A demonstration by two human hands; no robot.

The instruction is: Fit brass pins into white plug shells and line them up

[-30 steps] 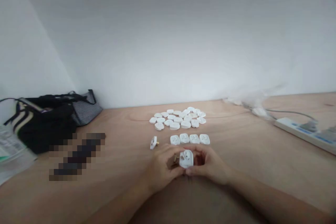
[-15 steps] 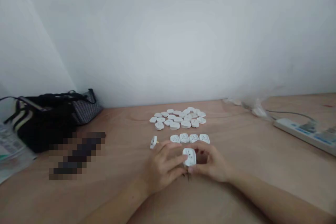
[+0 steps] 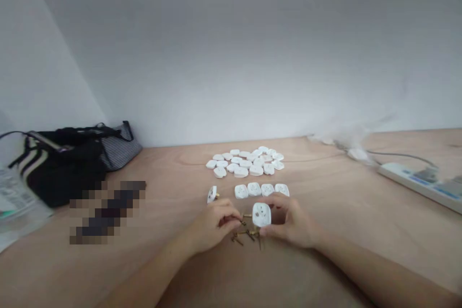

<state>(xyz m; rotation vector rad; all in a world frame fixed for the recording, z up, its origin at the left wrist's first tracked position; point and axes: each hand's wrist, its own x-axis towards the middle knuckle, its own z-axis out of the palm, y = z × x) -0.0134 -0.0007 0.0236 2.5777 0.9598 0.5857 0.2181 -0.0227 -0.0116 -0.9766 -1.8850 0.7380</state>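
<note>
My right hand point(image 3: 288, 221) grips a white, rounded-square plug housing point(image 3: 262, 215) by its edge, its face with several small holes turned toward me. To its left, my left hand point(image 3: 218, 224) has thumb and forefinger pinched together over small brass screws or pins point(image 3: 249, 235) lying on the table; whether one is between the fingertips is hard to make out. Just beyond my left hand, another plug housing point(image 3: 211, 194) stands on its side with a brass pin sticking out. Several white housings point(image 3: 254, 189) form a row behind my hands.
Farther back lies a cluster of white plug parts point(image 3: 241, 172) on the wooden table point(image 3: 173, 173). A black bag point(image 3: 68, 163) and a blurred-out dark object point(image 3: 111, 211) are at left. On the right are a power strip point(image 3: 415, 183) and a clear plastic bag point(image 3: 357, 151).
My left hand has drawn back left from the housing and come down to the small brass pieces, uncovering them. My right hand still holds the housing in about the same place.
</note>
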